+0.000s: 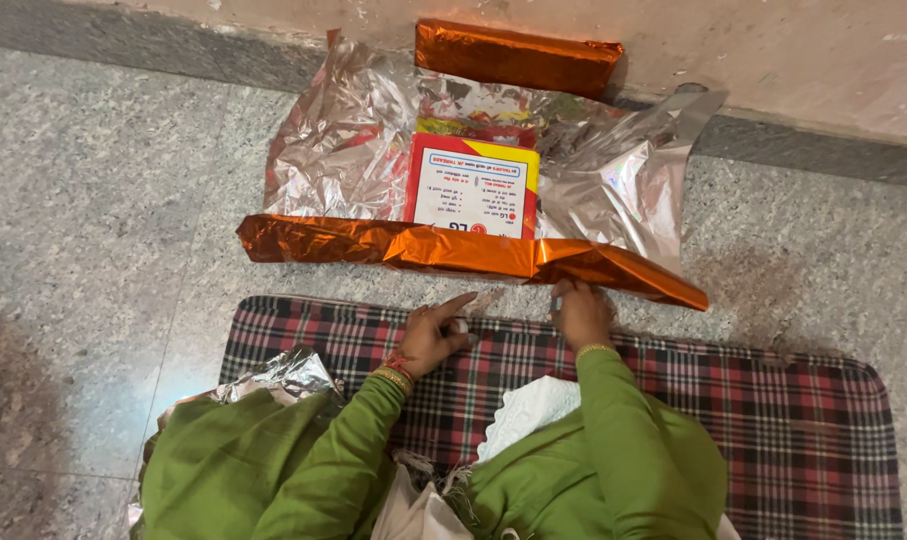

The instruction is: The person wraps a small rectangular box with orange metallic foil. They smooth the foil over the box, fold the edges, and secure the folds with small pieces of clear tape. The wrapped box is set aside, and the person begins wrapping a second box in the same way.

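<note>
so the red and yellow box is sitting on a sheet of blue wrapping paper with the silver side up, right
Not quite. The head view shows the red and yellow box on wrapping paper that is orange, not blue; the orange shows along the folded edge near the right hand. The silver side is up, as you say.

left arm: green sleeve, bent at the elbow, reaching forward and inward
left wrist: ringed with red and gold bangles
left hand: palm down, index finger stretched forward to the right, other fingers curled around something small and pale; cannot tell whether it is gripped
right arm: green sleeve, running nearly straight forward from the body
right wrist: thin gold bangle at the cuff
right hand: back up, fingers bent down at the tips, pinching something small; just right of the left hand, apart from it
</note>
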